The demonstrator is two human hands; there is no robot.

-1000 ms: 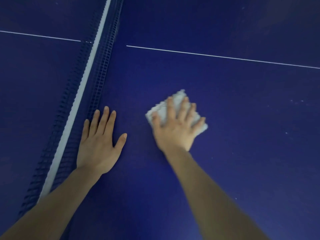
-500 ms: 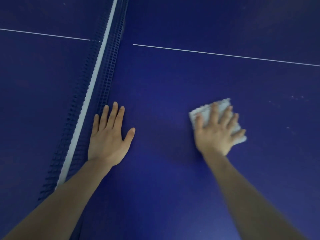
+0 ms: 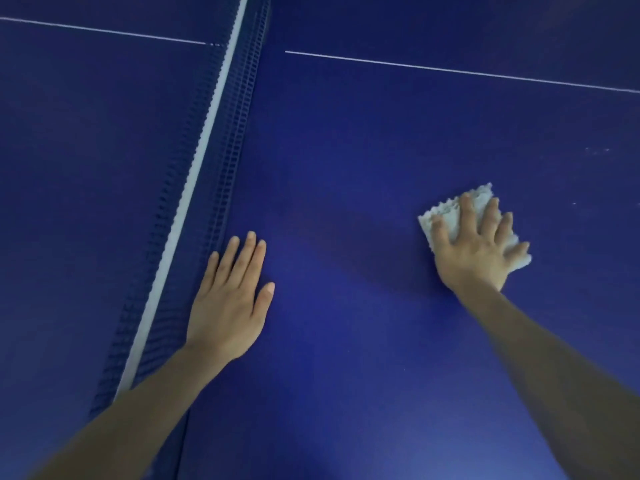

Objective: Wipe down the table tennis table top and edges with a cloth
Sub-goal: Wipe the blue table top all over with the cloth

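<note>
Cloth pressed flat on blue tabletop (image 3: 363,168), right of net.
Right hand (image 3: 476,251) spread over white cloth (image 3: 450,213), fingers straight and apart, pinning it down. Left hand (image 3: 228,303) flat on tabletop just beside net (image 3: 221,133), fingers together, thumb out, gripping nothing.

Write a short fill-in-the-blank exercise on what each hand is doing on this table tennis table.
1. The right hand presses a white ____ flat on the table.
2. The left hand lies flat beside the ____, holding nothing.
3. The table's surface is ____ in colour.
4. The net has a ____ band along its top.

Missing words: cloth; net; blue; white
</note>
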